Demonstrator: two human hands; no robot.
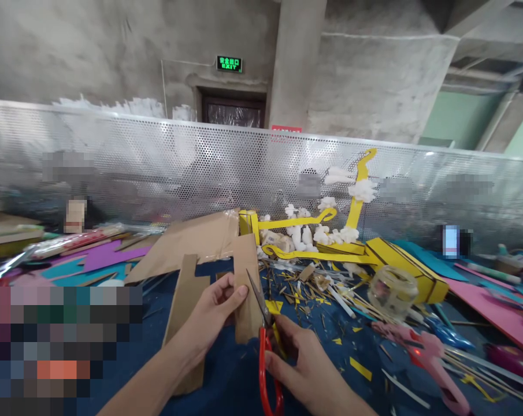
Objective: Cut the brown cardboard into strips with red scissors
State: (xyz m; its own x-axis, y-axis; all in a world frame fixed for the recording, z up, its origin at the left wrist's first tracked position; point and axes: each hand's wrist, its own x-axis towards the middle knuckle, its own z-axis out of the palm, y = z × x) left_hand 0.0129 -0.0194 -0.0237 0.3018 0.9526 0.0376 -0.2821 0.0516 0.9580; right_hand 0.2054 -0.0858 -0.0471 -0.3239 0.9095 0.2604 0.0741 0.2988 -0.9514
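Note:
My left hand [222, 303] pinches a narrow strip of brown cardboard [247, 323] between thumb and fingers, holding it upright above the blue table cover. At its right edge, a pair of scissors [265, 352] with red handles points up and away, its blades lying across the strip. My right hand [302, 358] is closed about the scissors' handles, though the fingers behind are partly hidden. Bits of yellow [275, 306] show just behind the blades. A larger cut piece of cardboard [184, 318] lies left of the strip, partly under my left forearm.
Yellow paper shapes with white fluff [298, 237] stand at the back before a perforated metal screen [166, 167]. Scraps, a glass jar [393, 292] and a pink glue gun [426, 352] lie to the right. A cardboard sheet [196, 237] and purple paper [114, 254] lie left.

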